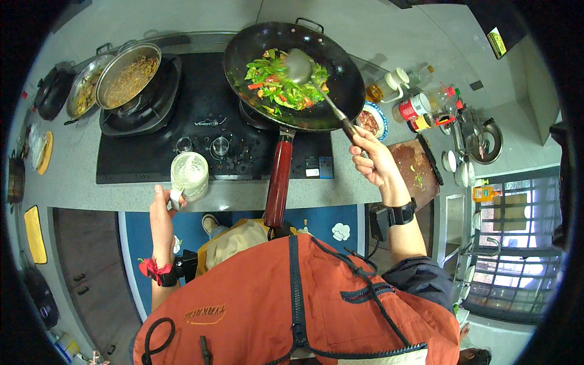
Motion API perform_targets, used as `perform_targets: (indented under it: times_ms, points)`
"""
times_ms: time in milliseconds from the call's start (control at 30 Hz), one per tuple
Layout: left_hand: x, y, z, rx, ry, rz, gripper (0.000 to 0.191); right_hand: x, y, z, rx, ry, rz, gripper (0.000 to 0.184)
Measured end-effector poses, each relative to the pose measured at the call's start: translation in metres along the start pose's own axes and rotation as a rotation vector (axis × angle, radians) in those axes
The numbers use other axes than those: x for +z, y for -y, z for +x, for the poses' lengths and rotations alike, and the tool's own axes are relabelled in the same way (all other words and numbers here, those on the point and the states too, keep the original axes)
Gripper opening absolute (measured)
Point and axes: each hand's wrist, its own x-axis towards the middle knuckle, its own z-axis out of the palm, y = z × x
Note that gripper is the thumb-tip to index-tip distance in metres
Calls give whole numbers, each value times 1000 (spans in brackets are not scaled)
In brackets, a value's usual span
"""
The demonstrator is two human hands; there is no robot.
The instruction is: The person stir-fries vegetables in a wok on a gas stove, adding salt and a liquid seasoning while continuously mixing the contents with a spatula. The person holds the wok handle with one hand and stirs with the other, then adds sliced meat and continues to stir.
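My right hand (378, 159) grips the dark handle of a metal ladle (299, 67), whose blurred bowl is over the chopped food (292, 93) in the wok. Green pieces make up most of that food, with red bits among them. The black wok (342, 64) sits on the right burner, and its long red handle (278, 187) points toward my body with neither hand on it. At the stove's front edge, my left hand (162, 219) holds a pale, see-through container (190, 175) by its white handle. White contents or residue show inside it.
A pot of brown food (130, 82) stands on the left burner, beside a lidded dish (84, 93). To the right are a blue-rimmed bowl of meat (367, 121), a wooden cutting board (413, 169), and several jars and bottles (414, 108). Part of another person shows at the lower right.
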Motion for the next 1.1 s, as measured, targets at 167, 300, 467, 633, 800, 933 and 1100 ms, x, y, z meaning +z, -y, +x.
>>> perform_targets:
  times_ms: [167, 300, 467, 633, 800, 933, 1100]
  points:
    - [-1, 0, 0, 12, 25, -24, 62, 8, -13, -18, 93, 183, 61, 40]
    - [-2, 1, -1, 7, 2, -16, 63, 1, -10, -21, 33, 18, -62, 38]
    - [-4, 2, -3, 21, 0, -37, 64, -13, -3, -12, -169, -320, -175, 45]
    - [-2, -3, -4, 1, 21, 20, 63, -15, 2, -8, -71, -144, -111, 42]
    - [2, -4, -4, 31, 20, 9, 62, 5, 13, 21, -289, -158, -481, 41]
    - [1, -3, -3, 26, 38, 15, 63, 25, 2, 59, -539, -203, -916, 44]
    - [-5, 2, -5, 22, 2, -17, 64, 2, -9, 23, -627, 71, -1114, 48]
